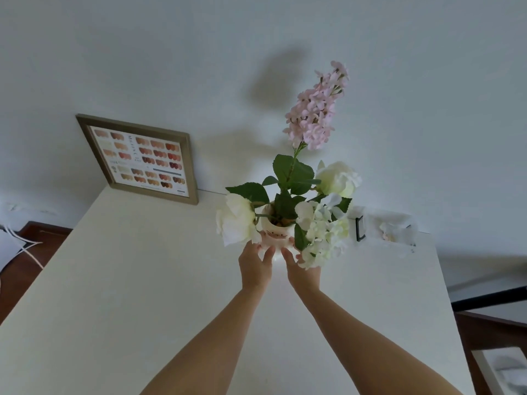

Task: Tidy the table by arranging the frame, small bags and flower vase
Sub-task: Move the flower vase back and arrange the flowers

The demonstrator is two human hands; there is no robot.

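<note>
White vase (275, 233), both hands' grip cupping it

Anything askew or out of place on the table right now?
Nothing spilled or damaged. The gold-framed colour-swatch picture leans against the wall at a skewed angle, not square to the white table. Both hands hold the small white cat-face vase upright.

Bare table (142, 280) left of vase (276, 233)
</note>
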